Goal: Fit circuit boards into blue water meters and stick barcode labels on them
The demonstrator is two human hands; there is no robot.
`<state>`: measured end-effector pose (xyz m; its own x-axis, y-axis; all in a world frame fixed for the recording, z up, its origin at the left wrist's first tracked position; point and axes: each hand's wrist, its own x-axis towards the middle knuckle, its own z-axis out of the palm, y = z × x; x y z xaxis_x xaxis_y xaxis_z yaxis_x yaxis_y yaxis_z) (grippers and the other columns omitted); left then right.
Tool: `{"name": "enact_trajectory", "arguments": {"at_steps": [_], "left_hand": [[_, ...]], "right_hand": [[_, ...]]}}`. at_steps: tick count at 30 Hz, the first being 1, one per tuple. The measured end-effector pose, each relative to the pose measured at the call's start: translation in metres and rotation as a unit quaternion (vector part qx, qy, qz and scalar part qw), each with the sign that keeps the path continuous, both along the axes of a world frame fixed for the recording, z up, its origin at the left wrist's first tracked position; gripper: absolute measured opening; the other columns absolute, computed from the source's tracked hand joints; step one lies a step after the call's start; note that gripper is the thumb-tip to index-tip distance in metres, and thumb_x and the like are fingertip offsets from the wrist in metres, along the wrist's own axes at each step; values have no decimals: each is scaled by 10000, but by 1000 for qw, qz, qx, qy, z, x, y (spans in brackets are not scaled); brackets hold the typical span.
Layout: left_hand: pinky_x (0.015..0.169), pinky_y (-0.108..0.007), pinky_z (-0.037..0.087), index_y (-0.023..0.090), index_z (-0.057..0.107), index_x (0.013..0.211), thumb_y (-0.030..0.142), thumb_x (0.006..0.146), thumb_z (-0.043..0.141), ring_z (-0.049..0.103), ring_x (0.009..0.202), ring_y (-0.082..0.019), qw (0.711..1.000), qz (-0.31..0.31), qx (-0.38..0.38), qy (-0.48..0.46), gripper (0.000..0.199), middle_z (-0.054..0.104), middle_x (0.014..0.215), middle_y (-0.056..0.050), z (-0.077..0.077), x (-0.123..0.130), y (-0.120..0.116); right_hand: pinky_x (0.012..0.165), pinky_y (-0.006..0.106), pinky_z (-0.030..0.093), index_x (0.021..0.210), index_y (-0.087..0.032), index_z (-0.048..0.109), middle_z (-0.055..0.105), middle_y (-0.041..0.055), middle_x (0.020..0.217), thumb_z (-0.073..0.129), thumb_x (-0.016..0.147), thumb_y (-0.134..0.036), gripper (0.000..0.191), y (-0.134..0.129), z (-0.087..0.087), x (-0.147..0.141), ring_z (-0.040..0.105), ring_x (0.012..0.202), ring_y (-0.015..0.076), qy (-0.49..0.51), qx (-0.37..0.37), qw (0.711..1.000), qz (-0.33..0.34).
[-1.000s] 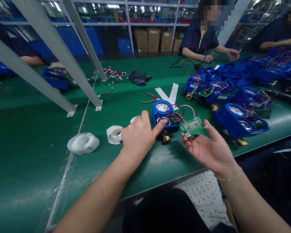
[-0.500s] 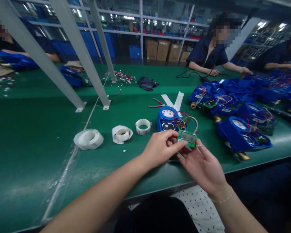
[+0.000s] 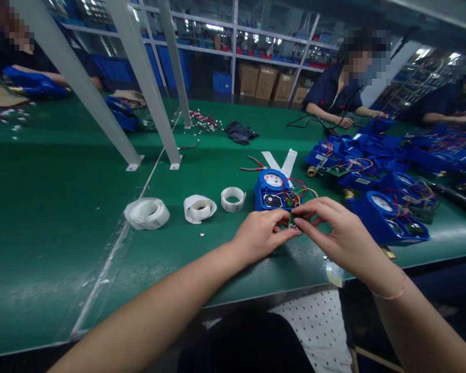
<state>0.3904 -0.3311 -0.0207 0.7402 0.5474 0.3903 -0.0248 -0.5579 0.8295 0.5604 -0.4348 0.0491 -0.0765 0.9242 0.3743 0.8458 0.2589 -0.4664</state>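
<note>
My left hand (image 3: 261,234) pinches a small green circuit board (image 3: 294,223) by its left side. The fingers of my right hand (image 3: 339,235) close on the board's other side, and between them they hide most of it. The board stands nearly edge-on, so its display is out of sight. Coloured wires (image 3: 308,189) run from it to a blue water meter (image 3: 259,192) just behind my hands. The meter has a round white dial (image 3: 274,179) and an open compartment. Below my right hand, at the bench edge, is a translucent scrap (image 3: 334,272) that I cannot identify.
Three rolls of white labels, one (image 3: 146,213) the largest, sit to the left. Pliers (image 3: 253,168) and white strips (image 3: 289,161) lie behind the meter. More blue meters (image 3: 382,217) crowd the right. Grey posts (image 3: 151,77) rise at left; co-workers sit across the bench.
The board has turned from display up to nearly edge-on. My right hand has come from open beneath it to gripping its side from above. A translucent scrap now shows below that hand.
</note>
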Motion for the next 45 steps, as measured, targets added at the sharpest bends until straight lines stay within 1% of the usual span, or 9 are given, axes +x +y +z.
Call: {"name": "enact_trajectory", "arguments": {"at_steps": [11, 19, 24, 27, 30, 34, 38, 42, 45], "left_hand": [[648, -245, 479, 188, 697, 1015, 478, 944, 656, 682, 718, -148, 1000, -11, 10, 13, 302, 743, 880, -33, -1, -1, 5], [620, -239, 508, 178, 680, 982, 492, 867, 747, 707, 689, -154, 993, -32, -109, -19, 342, 726, 811, -20, -1, -1, 8], [614, -245, 544, 179, 643, 971, 497, 852, 753, 747, 715, -177, 980, -39, -194, -29, 357, 726, 830, -26, -2, 0, 7], [611, -245, 548, 177, 642, 960, 491, 838, 768, 744, 703, -177, 981, -28, -191, -18, 360, 717, 803, -23, -2, 1, 4], [611, -240, 543, 171, 657, 979, 472, 835, 778, 737, 686, -167, 981, -21, -191, -15, 355, 716, 798, -23, -1, 1, 2], [599, -238, 535, 163, 679, 1016, 454, 838, 781, 731, 675, -159, 981, -21, -194, -6, 355, 726, 819, -34, 0, 1, 0], [599, -242, 545, 165, 680, 1004, 438, 818, 802, 726, 663, -155, 977, -18, -211, -13, 352, 729, 816, -31, 1, 2, -2], [577, -244, 547, 163, 662, 971, 444, 785, 825, 711, 624, -148, 965, -22, -259, -26, 374, 730, 789, -30, 0, 4, -5], [542, -231, 528, 156, 643, 962, 446, 751, 850, 697, 592, -142, 955, -23, -294, -34, 414, 719, 759, -23, -1, 7, -6]], "right_hand": [[812, 408, 535, 1006, -243, 650, 605, 77, 1061, 612, 997, -288, 60, 10, 6, 10, 608, 975, 248, -54, -37, 996, 65], [843, 379, 482, 931, -266, 643, 571, 53, 1037, 657, 973, -322, 71, -6, -5, 25, 565, 1003, 240, 122, 0, 993, 7], [695, 316, 478, 925, -309, 614, 530, 38, 1109, 680, 947, -369, 92, -51, -18, 34, 545, 1008, 226, 448, 50, 886, -110], [561, 282, 422, 942, -315, 603, 524, 31, 942, 691, 929, -403, 126, -81, -36, 40, 531, 806, 197, 525, 19, 835, -166], [586, 299, 443, 974, -290, 634, 579, 24, 872, 711, 910, -455, 193, -101, -67, 45, 536, 724, 185, 454, -50, 858, -233], [720, 396, 494, 970, -238, 701, 658, 78, 975, 725, 892, -490, 265, -111, -106, 52, 596, 908, 269, 114, -34, 948, -294], [812, 474, 520, 1186, -216, 656, 616, 124, 1154, 743, 874, -485, 421, -110, -110, 51, 578, 1079, 324, 10, 49, 951, -305], [865, 479, 520, 1205, -248, 648, 624, 102, 1164, 769, 867, -456, 415, -100, -96, 27, 601, 1050, 300, 126, 56, 942, -306], [895, 423, 531, 1188, -284, 663, 652, 71, 1204, 692, 936, -499, 332, -80, -87, 1, 624, 1094, 260, 401, -2, 878, -261]]}}
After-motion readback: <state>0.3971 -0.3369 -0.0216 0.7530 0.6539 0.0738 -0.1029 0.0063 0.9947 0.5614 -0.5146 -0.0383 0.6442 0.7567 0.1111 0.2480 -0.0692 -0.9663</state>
